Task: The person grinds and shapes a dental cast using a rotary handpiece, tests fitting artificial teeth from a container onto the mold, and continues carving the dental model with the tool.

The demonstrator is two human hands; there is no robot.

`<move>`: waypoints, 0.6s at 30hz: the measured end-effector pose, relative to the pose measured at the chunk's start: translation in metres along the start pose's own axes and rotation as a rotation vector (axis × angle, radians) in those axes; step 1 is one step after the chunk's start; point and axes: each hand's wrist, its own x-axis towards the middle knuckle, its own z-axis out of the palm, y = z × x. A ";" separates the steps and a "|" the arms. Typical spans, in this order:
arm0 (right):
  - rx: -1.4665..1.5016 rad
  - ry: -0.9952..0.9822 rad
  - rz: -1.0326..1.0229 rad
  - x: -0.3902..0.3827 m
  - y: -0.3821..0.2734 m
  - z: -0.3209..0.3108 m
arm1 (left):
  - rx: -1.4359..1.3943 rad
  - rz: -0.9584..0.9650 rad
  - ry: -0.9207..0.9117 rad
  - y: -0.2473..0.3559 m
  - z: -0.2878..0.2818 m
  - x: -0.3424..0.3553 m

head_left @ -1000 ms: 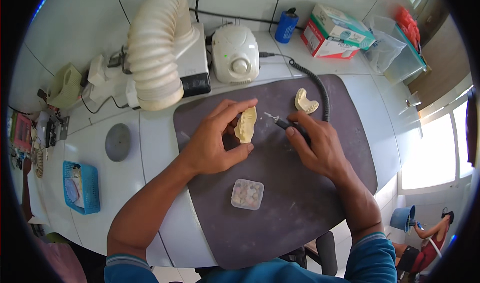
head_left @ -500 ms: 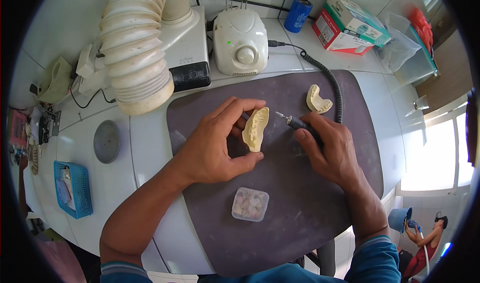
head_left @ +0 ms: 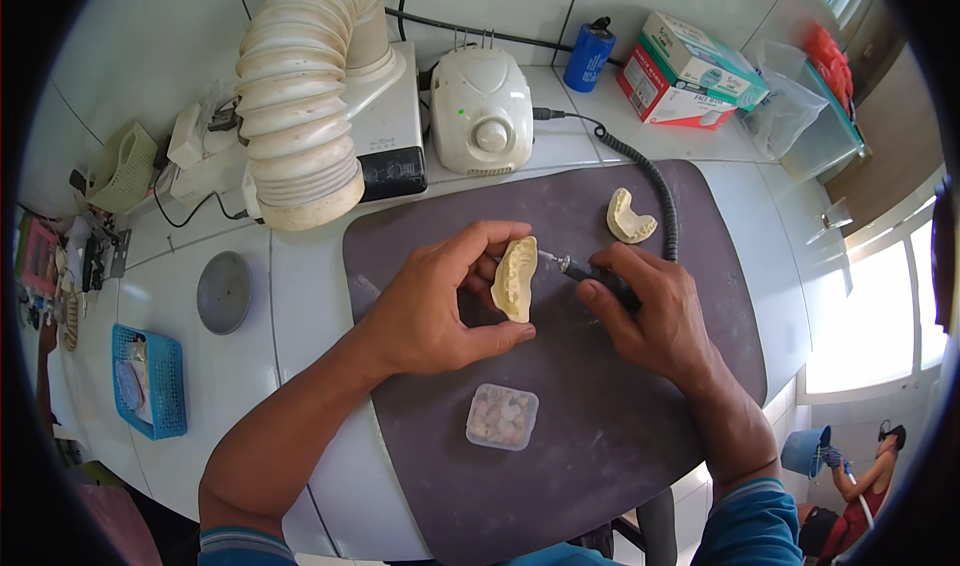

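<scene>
1. A white-tiled worktop (head_left: 230, 386) runs along a tiled wall, with a dark mat (head_left: 560, 466) over its middle.
2. At the left stand a blue basket (head_left: 170, 391) and a round grey dish (head_left: 223, 291); a ribbed hose (head_left: 300, 116) arches behind them to the right, near a white control unit (head_left: 485, 106) with its green light lit.
3. The left hand (head_left: 430, 306) pinches the pale dental cast (head_left: 513, 281) by its two ends, thumb below and index finger above, raised over the mat.
4. The small clear tub (head_left: 505, 447) of pieces sits nearer the person.
5. Work on the cast appears under way; how much is finished or left cannot be told. The cast is cream-yellow, matt, curved and stood on end, with a ridged row of tooth shapes.
6. The handpiece (head_left: 603, 280) points its slim tip at the cast's upper right edge; contact is unclear.
7. The second cast (head_left: 628, 221), horseshoe-shaped, lies unheld on the mat.
8. The right hand (head_left: 650, 306) grips the handpiece pen-fashion, fingers curled around it, beside a coiled cord (head_left: 650, 171).
</scene>
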 end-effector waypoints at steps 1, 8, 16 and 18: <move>0.001 0.001 0.003 0.000 0.000 0.000 | -0.015 0.005 -0.003 0.000 0.000 0.000; 0.004 0.024 -0.021 0.002 0.004 0.000 | -0.057 0.016 -0.052 0.001 -0.006 -0.002; -0.003 0.015 -0.047 0.002 0.007 0.001 | -0.083 -0.011 -0.065 0.003 -0.007 -0.003; -0.016 0.011 -0.053 0.001 0.007 0.000 | -0.080 -0.016 -0.063 0.003 -0.006 -0.003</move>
